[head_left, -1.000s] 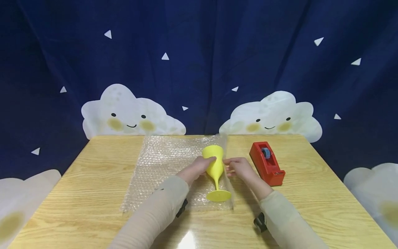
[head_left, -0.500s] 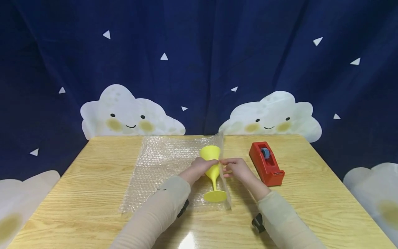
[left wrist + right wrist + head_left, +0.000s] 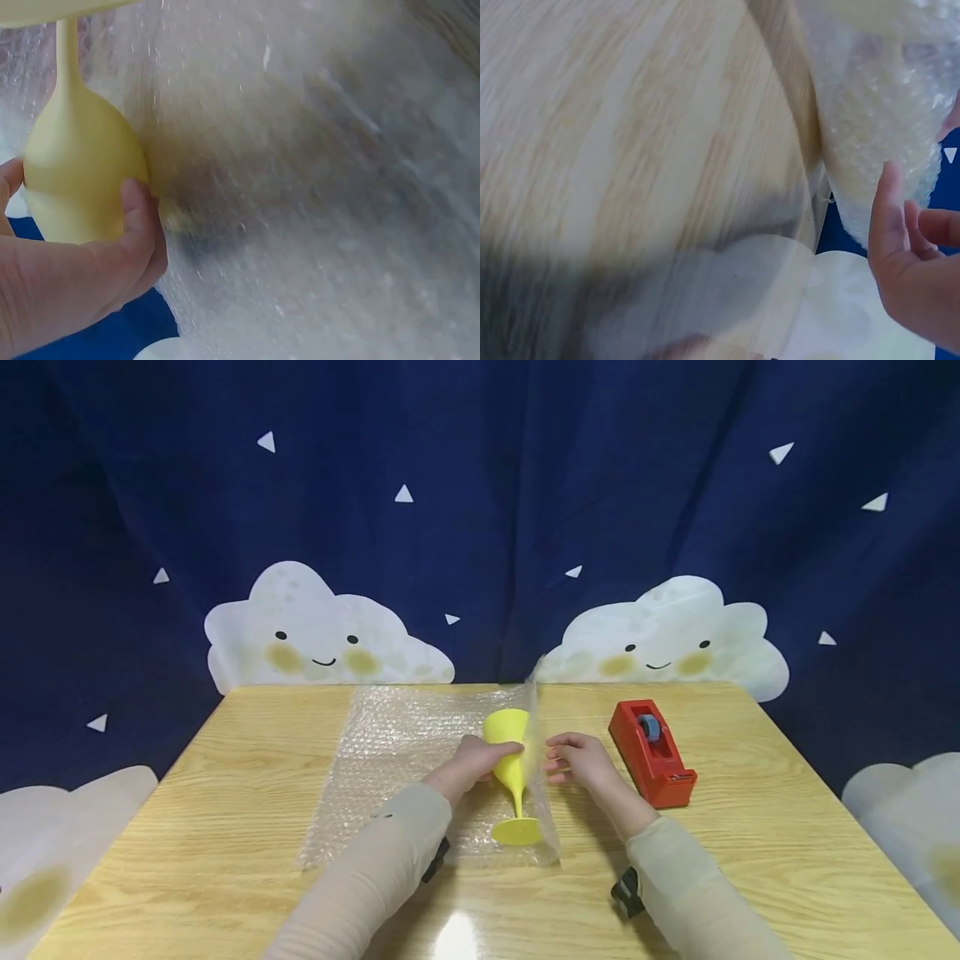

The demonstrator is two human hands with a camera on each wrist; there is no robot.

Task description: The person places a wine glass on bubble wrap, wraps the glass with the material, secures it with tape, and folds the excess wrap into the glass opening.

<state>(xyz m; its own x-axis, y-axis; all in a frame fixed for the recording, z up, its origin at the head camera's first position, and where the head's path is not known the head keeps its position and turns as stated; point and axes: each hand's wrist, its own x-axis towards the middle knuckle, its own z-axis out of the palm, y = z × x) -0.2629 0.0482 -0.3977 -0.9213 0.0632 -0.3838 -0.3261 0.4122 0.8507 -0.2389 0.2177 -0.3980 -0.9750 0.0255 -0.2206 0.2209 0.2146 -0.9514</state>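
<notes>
A: What do the hands hold?

B: The left hand (image 3: 468, 762) grasps one yellow, stemmed goblet (image 3: 510, 773) by its bowl. The right hand (image 3: 587, 760) is released, fingers loose near the raised edge of one clear bubble-wrap sheet (image 3: 397, 727); touching or not, one cannot tell.

A: And the goblet's place and direction?

B: Over the sheet's right part, the raised edge partly covering its right side. Its mouth points toward the dark blue curtain (image 3: 480, 485), its foot away from it; the long axis runs near to far.

A: Farther out?

B: One red, block-shaped tape dispenser (image 3: 641, 760) with one bluish roll (image 3: 649, 727), right of both hands on one pale wooden table (image 3: 255, 777).
</notes>
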